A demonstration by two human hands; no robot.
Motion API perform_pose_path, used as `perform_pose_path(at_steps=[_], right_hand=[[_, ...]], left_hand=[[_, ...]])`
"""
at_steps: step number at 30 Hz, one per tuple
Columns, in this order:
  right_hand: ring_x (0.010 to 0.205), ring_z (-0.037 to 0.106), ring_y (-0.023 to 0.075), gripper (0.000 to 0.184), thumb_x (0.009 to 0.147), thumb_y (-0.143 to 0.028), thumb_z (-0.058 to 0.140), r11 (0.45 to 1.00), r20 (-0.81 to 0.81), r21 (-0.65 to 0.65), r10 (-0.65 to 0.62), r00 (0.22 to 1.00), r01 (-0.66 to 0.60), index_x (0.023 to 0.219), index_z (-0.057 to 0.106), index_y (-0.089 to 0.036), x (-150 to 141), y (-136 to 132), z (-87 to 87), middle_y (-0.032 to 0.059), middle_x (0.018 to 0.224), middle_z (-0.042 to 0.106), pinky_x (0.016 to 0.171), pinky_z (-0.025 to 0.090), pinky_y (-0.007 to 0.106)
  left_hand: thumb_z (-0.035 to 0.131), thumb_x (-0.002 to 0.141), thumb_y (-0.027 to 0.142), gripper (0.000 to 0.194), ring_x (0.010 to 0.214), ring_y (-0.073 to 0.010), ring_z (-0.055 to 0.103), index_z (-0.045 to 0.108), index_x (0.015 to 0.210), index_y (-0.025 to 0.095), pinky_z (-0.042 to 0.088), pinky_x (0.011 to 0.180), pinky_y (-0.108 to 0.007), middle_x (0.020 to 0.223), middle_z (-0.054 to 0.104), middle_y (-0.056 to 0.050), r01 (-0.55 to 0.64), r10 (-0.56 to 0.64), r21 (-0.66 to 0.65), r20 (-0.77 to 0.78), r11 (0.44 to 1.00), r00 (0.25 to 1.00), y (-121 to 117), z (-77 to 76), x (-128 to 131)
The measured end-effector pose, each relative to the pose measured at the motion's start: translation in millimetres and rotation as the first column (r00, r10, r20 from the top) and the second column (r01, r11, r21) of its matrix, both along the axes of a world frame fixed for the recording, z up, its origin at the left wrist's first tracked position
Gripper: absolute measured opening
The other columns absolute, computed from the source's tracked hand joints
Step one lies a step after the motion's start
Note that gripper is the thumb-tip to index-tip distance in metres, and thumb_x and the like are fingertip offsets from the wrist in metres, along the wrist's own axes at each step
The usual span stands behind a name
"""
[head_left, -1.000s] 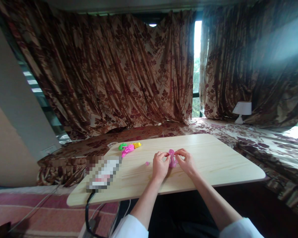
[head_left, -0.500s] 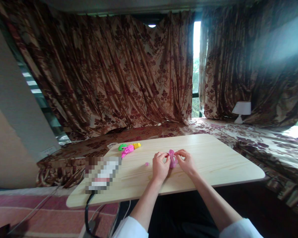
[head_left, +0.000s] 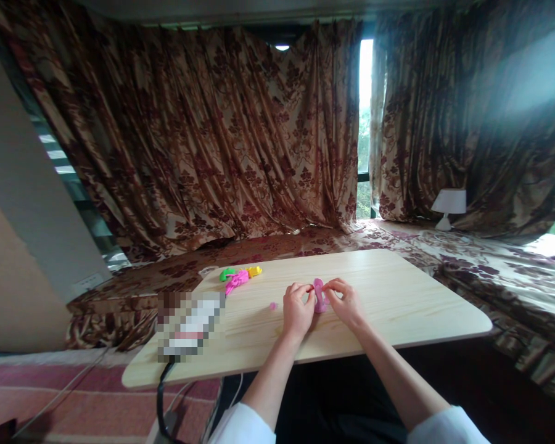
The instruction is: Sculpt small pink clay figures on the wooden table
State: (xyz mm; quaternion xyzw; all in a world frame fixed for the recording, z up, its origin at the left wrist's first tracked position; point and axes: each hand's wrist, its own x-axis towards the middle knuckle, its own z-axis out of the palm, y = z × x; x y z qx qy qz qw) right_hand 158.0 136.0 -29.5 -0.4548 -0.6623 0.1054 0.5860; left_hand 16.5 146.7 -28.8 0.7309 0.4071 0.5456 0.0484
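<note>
Presently, two bare hands of mine, clock read from the pink piece (head_left: 319, 302) between them, on or just above the tabletop. Left hand (head_left: 298, 307): forearm rising from seven o'clock, back of the hand uppermost, fingers curled, thumb and forefinger pinched narrow on the piece's nine o'clock edge. Right hand (head_left: 345, 302): forearm rising from between four and five o'clock, wrist bent inward, finger and thumb pinched narrow on the three o'clock edge. Piece: one, glossy, soft-looking, upright strip, its exact material too small to tell. Bit: one small pink bit (head_left: 273, 306), rounded, at nine o'clock, lying apart. Bundle (head_left: 237, 282): green, bright pink and yellow parts touching, between nine and ten o'clock. Tabletop (head_left: 407, 296): pale wood grain, rounded corners. Pixelated item (head_left: 194, 327): beyond the bit toward nine o'clock, details masked. Lamp (head_left: 449, 203): white shade, two o'clock, well off the table. Curtain (head_left: 259, 135): brown and maroon floral cloth, folded, near eleven o'clock. Against half a second earlier: my grips almost unchanged, the piece slightly slimmer in outline, bit and bundle in their same places.
</note>
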Motion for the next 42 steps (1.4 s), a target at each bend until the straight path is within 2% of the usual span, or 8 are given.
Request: perform_pose_path(at_steps=[9,13,16,21,27,32,38,42], right_hand=[[0.074,0.059,0.0163,0.019,0.077,-0.019,0.048,0.999,-0.052,0.004,-0.046,0.998,0.046,0.074,0.066,-0.021,1,6,-6.0,0.0029,0.077,0.064,0.070,0.046,0.028],[0.085,0.058,0.0172,0.020,0.081,-0.027,0.049,0.999,-0.103,0.030,-0.012,0.995,0.015,0.093,0.063,-0.022,0,6,2.6,0.0043,0.092,0.063,0.074,0.046,0.030],[0.090,0.057,0.0177,0.024,0.080,-0.030,0.053,0.997,-0.059,0.052,0.058,0.997,-0.055,0.100,0.062,-0.022,-3,9,12.0,0.0049,0.097,0.061,0.077,0.046,0.030],[0.094,0.056,0.0176,0.022,0.078,-0.022,0.052,0.992,0.029,0.075,0.103,0.994,-0.105,0.097,0.063,-0.023,-7,16,20.9,0.0040,0.097,0.060,0.081,0.044,0.031],[0.088,0.056,0.0167,0.020,0.075,-0.014,0.051,0.988,0.106,0.082,0.119,0.987,-0.128,0.088,0.065,-0.022,-6,22,19.6,0.0026,0.088,0.061,0.080,0.043,0.031],[0.084,0.055,0.0166,0.017,0.075,-0.010,0.051,0.987,0.120,0.103,0.109,0.987,-0.122,0.079,0.064,-0.021,-8,23,14.6,0.0022,0.082,0.060,0.080,0.042,0.032],[0.087,0.055,0.0170,0.022,0.073,-0.010,0.053,0.985,0.110,0.102,0.127,0.986,-0.138,0.089,0.063,-0.022,-7,22,13.2,0.0023,0.086,0.061,0.079,0.042,0.031],[0.082,0.056,0.0164,0.016,0.073,-0.010,0.053,0.984,0.116,0.104,0.133,0.984,-0.145,0.077,0.063,-0.021,-7,20,14.5,0.0017,0.081,0.060,0.078,0.042,0.031]], left_hand=[[0.053,0.077,0.019,0.011,0.083,-0.0183,0.057,0.063,0.079,0.020,0.045,0.079,-0.034,0.080,0.062,-0.003,0.003,-0.003,-0.011,0.039,1.000,0.999,1,-0.2,-1],[0.052,0.080,0.024,0.013,0.087,-0.0188,0.057,0.064,0.084,0.021,0.044,0.081,-0.034,0.084,0.062,-0.004,0.018,-0.016,-0.038,0.037,0.999,0.999,0,0.1,-1],[0.054,0.079,0.030,0.016,0.090,-0.0192,0.056,0.064,0.090,0.021,0.043,0.082,-0.034,0.088,0.062,-0.004,0.025,-0.024,-0.050,0.015,0.998,1.000,-1,-0.3,0],[0.056,0.079,0.031,0.017,0.088,-0.0184,0.055,0.064,0.089,0.020,0.043,0.080,-0.033,0.087,0.060,-0.004,0.011,-0.011,-0.049,-0.019,0.999,1.000,1,-2.0,2],[0.055,0.079,0.025,0.012,0.087,-0.0177,0.054,0.063,0.086,0.020,0.042,0.080,-0.032,0.085,0.060,-0.003,0.005,-0.006,-0.040,-0.015,0.999,1.000,3,-3.2,2],[0.055,0.078,0.020,0.010,0.088,-0.0170,0.053,0.063,0.085,0.020,0.041,0.081,-0.032,0.085,0.059,-0.003,0.003,-0.004,-0.050,-0.019,0.999,1.000,4,-3.5,1],[0.054,0.079,0.021,0.011,0.088,-0.0167,0.053,0.062,0.086,0.019,0.041,0.082,-0.032,0.086,0.059,-0.002,0.021,-0.022,-0.054,-0.012,0.998,1.000,4,-3.3,1],[0.054,0.078,0.019,0.012,0.089,-0.0170,0.053,0.062,0.086,0.019,0.041,0.082,-0.031,0.086,0.059,-0.003,0.012,-0.012,-0.062,-0.010,0.998,1.000,4,-3.3,1]])
